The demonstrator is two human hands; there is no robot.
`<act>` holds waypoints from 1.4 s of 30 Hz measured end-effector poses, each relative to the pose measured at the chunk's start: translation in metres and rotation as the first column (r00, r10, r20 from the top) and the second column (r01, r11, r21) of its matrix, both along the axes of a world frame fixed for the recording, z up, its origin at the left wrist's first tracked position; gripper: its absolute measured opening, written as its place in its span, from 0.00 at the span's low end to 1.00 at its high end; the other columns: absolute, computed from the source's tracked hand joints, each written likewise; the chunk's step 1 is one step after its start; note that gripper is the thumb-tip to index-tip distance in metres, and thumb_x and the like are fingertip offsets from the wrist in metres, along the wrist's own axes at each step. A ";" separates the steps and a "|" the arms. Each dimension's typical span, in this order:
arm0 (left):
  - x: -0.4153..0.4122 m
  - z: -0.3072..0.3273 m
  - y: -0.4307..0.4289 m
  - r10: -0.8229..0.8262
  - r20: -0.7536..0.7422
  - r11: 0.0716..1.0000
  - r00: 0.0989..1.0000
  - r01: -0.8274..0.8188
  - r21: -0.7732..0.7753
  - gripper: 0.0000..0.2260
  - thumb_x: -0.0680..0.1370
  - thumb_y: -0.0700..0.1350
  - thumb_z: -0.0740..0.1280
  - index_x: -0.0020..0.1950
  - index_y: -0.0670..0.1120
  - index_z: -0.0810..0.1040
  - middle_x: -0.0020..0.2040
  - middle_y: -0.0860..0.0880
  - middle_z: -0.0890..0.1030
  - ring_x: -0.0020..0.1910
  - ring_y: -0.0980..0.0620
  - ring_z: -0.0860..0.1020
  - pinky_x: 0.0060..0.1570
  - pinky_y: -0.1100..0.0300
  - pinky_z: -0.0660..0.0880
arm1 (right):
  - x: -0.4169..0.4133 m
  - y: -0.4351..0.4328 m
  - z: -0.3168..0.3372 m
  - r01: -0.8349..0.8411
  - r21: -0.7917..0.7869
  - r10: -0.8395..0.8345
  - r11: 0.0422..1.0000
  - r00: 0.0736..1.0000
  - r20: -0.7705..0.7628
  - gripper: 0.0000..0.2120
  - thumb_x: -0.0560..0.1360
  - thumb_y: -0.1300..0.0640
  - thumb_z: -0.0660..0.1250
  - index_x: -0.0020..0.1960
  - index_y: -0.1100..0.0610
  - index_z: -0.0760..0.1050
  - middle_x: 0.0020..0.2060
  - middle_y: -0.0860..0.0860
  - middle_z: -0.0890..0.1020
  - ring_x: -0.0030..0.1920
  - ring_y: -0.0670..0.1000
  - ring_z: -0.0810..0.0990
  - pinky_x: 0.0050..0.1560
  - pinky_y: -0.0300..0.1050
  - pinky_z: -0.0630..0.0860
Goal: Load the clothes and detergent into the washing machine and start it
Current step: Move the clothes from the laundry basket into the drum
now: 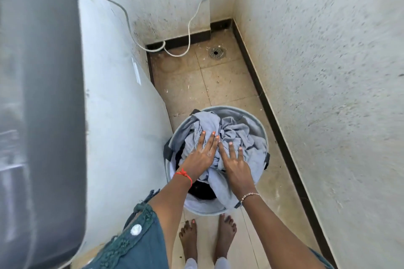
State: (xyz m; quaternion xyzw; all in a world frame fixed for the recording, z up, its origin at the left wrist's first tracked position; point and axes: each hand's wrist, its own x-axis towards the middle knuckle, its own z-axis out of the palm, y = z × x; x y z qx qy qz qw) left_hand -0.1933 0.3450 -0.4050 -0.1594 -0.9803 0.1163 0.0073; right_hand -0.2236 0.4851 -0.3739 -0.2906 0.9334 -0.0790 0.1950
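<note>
Pressing: both hands lie on a heap of pale blue-grey clothes inside a round laundry basket.
Left hand: palm down on the left part of the heap, fingers spread and pointing away from the person; the grip is released, flat on the cloth, nothing clenched. A red thread circles the wrist.
Right hand: palm down just beside the left hand, fingers spread over the cloth; grip likewise released, resting on the fabric. A thin bracelet sits at the wrist.
Clothes: crumpled, filling the basket up to the rim, one fold hanging over the near edge; a dark garment shows beneath the pale one on the near side.
Basket: standing on the tiled floor, close to the person's bare feet, with dark handles at its sides.
Washing machine: a white body filling the left side, right next to the basket, with a grey top part blurred at the far left edge.
Cord: white, hanging down the back wall and looping on the floor near the corner.
Drain: round metal grate in the floor by the far wall.
Walls: rough white plaster with a dark skirting strip along the floor.
Clothing: teal fabric with a white button at the lower left.
</note>
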 end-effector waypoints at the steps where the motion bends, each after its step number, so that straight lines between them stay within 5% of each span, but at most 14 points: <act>1: 0.003 0.017 0.000 -0.003 -0.020 1.000 1.000 0.002 -0.013 0.23 0.67 0.30 0.61 0.61 0.40 0.78 0.60 0.43 0.80 0.61 0.45 0.77 0.59 0.49 0.76 | 0.002 -0.001 0.012 -0.008 -0.006 0.008 1.000 1.000 -0.013 0.46 0.54 0.61 0.81 0.67 0.57 0.63 0.52 0.64 0.82 0.48 0.69 0.81 0.23 0.52 0.79; 5: 0.009 0.083 -0.001 0.091 -0.033 0.993 0.995 -0.093 -0.079 0.26 0.67 0.31 0.52 0.58 0.42 0.80 0.58 0.45 0.81 0.59 0.47 0.79 0.59 0.50 0.74 | 0.006 -0.005 0.069 -0.038 -0.027 0.036 0.999 0.998 -0.042 0.45 0.54 0.61 0.81 0.66 0.57 0.64 0.52 0.64 0.82 0.48 0.70 0.81 0.21 0.51 0.77; 10: 0.011 0.154 -0.009 0.093 -0.130 0.981 0.987 -0.113 -0.156 0.24 0.70 0.33 0.55 0.63 0.43 0.77 0.62 0.46 0.79 0.63 0.47 0.76 0.63 0.50 0.73 | 0.002 -0.012 0.136 -0.074 -0.024 0.070 0.997 0.988 -0.140 0.37 0.58 0.65 0.79 0.65 0.59 0.73 0.54 0.66 0.80 0.49 0.72 0.79 0.23 0.55 0.78; 16: 0.011 0.248 -0.021 0.145 -0.265 0.946 0.953 -0.213 -0.246 0.28 0.71 0.32 0.48 0.64 0.45 0.76 0.63 0.48 0.78 0.64 0.49 0.75 0.62 0.53 0.73 | -0.005 -0.025 0.228 -0.169 -0.001 0.164 0.986 0.957 -0.238 0.29 0.80 0.65 0.50 0.76 0.53 0.42 0.75 0.63 0.53 0.73 0.69 0.54 0.59 0.57 0.73; 21: 0.014 0.329 -0.048 0.141 -0.388 0.911 0.911 -0.273 -0.310 0.26 0.72 0.32 0.49 0.65 0.42 0.75 0.63 0.46 0.78 0.65 0.48 0.75 0.64 0.53 0.72 | -0.007 -0.052 0.301 -0.225 -0.138 0.153 0.965 0.903 -0.402 0.28 0.78 0.66 0.53 0.76 0.57 0.50 0.70 0.67 0.63 0.68 0.72 0.63 0.54 0.59 0.75; 25: 0.022 0.393 -0.078 0.213 -0.518 0.869 0.829 -0.403 -0.287 0.28 0.76 0.28 0.42 0.63 0.42 0.77 0.62 0.46 0.79 0.64 0.49 0.76 0.62 0.56 0.73 | -0.013 -0.086 0.357 -0.340 -0.177 0.175 0.924 0.785 -0.595 0.25 0.70 0.66 0.63 0.67 0.61 0.70 0.51 0.67 0.80 0.47 0.71 0.80 0.30 0.53 0.79; 28: 0.035 0.431 -0.101 0.217 -0.573 0.848 0.790 -0.444 -0.291 0.25 0.75 0.31 0.47 0.64 0.43 0.76 0.63 0.47 0.78 0.64 0.50 0.75 0.62 0.56 0.73 | -0.011 -0.113 0.397 -0.405 -0.141 0.217 0.903 0.715 -0.664 0.24 0.73 0.63 0.59 0.69 0.60 0.66 0.52 0.67 0.80 0.49 0.70 0.80 0.34 0.53 0.80; 32: 0.059 0.468 -0.131 0.235 -0.604 0.820 0.761 -0.489 -0.297 0.25 0.72 0.32 0.50 0.65 0.42 0.74 0.64 0.47 0.77 0.65 0.50 0.74 0.65 0.54 0.72 | 0.000 -0.149 0.432 -0.488 -0.104 0.298 0.867 0.674 -0.676 0.30 0.78 0.63 0.57 0.76 0.57 0.48 0.66 0.69 0.69 0.65 0.72 0.68 0.55 0.64 0.75; 37: 0.094 0.499 -0.178 0.247 -0.658 0.779 0.711 -0.550 -0.301 0.26 0.75 0.29 0.45 0.66 0.40 0.73 0.65 0.45 0.77 0.66 0.48 0.73 0.63 0.55 0.72 | 0.037 -0.193 0.462 -0.511 -0.174 0.250 0.842 0.655 -0.713 0.29 0.76 0.67 0.60 0.75 0.58 0.56 0.63 0.70 0.71 0.61 0.73 0.71 0.47 0.62 0.78; 42: 0.152 0.504 -0.228 0.249 -0.659 0.770 0.710 -0.558 -0.310 0.24 0.73 0.32 0.50 0.68 0.39 0.70 0.66 0.45 0.75 0.67 0.49 0.72 0.67 0.54 0.69 | 0.089 -0.246 0.471 -0.560 -0.169 0.281 0.811 0.626 -0.727 0.28 0.76 0.67 0.59 0.75 0.58 0.57 0.64 0.69 0.71 0.61 0.73 0.71 0.46 0.61 0.77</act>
